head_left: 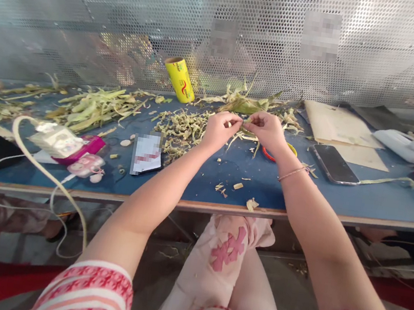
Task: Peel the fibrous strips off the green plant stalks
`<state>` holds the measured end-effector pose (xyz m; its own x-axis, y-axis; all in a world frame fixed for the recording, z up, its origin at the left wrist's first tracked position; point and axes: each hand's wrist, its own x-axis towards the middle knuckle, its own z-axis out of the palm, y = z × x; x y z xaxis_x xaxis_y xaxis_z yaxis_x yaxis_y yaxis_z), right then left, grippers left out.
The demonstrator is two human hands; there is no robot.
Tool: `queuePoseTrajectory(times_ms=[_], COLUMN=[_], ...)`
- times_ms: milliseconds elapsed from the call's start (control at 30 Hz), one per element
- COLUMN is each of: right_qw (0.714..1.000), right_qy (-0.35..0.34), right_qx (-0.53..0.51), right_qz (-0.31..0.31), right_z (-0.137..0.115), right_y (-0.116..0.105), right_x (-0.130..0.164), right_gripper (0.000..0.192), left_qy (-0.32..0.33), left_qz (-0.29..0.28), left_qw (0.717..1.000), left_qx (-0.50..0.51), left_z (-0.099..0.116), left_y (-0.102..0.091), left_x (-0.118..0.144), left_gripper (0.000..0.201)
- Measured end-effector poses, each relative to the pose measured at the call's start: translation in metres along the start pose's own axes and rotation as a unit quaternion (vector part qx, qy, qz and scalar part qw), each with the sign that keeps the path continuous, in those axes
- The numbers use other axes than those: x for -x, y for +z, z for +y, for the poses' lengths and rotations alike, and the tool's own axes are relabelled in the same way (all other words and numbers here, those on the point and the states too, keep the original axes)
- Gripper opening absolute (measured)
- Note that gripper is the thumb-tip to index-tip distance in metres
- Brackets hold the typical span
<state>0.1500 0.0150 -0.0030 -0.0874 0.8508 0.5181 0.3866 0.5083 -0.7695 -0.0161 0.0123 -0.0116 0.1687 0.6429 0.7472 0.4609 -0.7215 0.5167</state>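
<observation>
My left hand (220,130) and my right hand (265,130) meet over the far middle of the blue table. Both are pinched shut, fingertip to fingertip, on a small green plant piece (245,123) that the fingers mostly cover. Left of and below my left hand spreads a heap of short pale-green dried plant bits (180,127). Longer dry strips and leaves (251,103) lie just behind my hands. A red and yellow ring (268,155) is partly hidden by my right wrist.
A yellow tube (180,79) leans by the perforated metal panel (265,24). Pale-green strips (95,110) lie left. On the blue table (202,185) are a lit phone (147,154), a dark phone (334,164), brown paper (339,124) and a cabled charger (59,142). Others sit either side.
</observation>
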Motion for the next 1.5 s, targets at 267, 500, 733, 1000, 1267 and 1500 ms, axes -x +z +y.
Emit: queuePoseTrajectory(times_ms=[267, 500, 733, 1000, 1267, 1500], right_qw=[1.000, 0.999, 0.999, 0.998, 0.996, 0.993], right_qy=[0.006, -0.004, -0.031, -0.061, -0.087, -0.113], right_qx=[-0.008, -0.035, -0.013, -0.009, -0.010, -0.005], right_qz=[0.003, -0.006, 0.005, 0.000, 0.019, 0.032], right_z=[0.001, -0.002, -0.012, -0.017, -0.011, -0.013], right_y=[0.003, 0.003, 0.002, 0.003, 0.006, 0.006], right_x=[-0.001, 0.001, 0.006, 0.011, 0.012, 0.014], right_gripper=[0.019, 0.018, 0.013, 0.013, 0.015, 0.009], left_qy=[-0.016, 0.024, 0.060, 0.090, 0.051, 0.055], left_qz=[-0.010, 0.019, 0.043, 0.070, 0.096, 0.100], left_qw=[1.000, 0.999, 0.995, 0.991, 0.992, 0.991], left_qx=[-0.023, -0.041, -0.067, -0.076, -0.066, -0.072], left_z=[0.002, 0.005, 0.004, 0.002, 0.008, 0.012], left_y=[0.001, 0.000, 0.000, 0.002, 0.004, 0.002], left_x=[-0.001, 0.001, 0.002, 0.006, 0.009, 0.010], left_gripper=[0.009, 0.010, 0.011, 0.009, 0.007, 0.006])
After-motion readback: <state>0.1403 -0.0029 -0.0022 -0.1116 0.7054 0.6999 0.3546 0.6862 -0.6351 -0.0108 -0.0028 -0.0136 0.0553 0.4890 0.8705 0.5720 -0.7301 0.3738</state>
